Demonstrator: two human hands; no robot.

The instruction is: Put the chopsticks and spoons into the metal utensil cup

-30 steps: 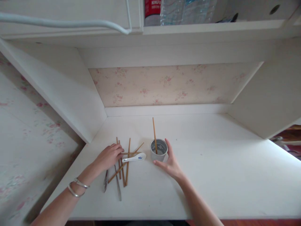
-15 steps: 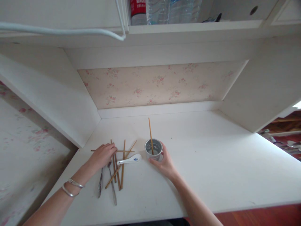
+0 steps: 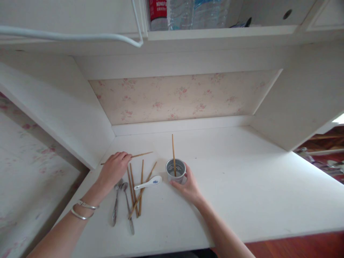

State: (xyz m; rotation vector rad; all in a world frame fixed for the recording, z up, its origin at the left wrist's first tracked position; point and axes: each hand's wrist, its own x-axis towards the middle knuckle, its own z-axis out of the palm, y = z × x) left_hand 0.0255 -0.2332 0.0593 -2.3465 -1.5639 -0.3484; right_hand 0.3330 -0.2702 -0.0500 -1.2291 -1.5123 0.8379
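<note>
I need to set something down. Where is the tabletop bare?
Most room: the nearly bare white tabletop between the right hand and the right side panel. A smaller patch lies behind the perforated metal cup, before the back skirting. Crowded: left of the cup, with the left hand, chopsticks, porcelain spoon and metal cutlery.

The round grey metal cup (image 3: 179,171) stands upright, its bottom pierced with small holes; one wooden chopstick (image 3: 173,150) stands in it, jutting toward 12 o'clock. At the cup's 10 o'clock, a held chopstick (image 3: 142,154) points just short of 3 o'clock.
</note>
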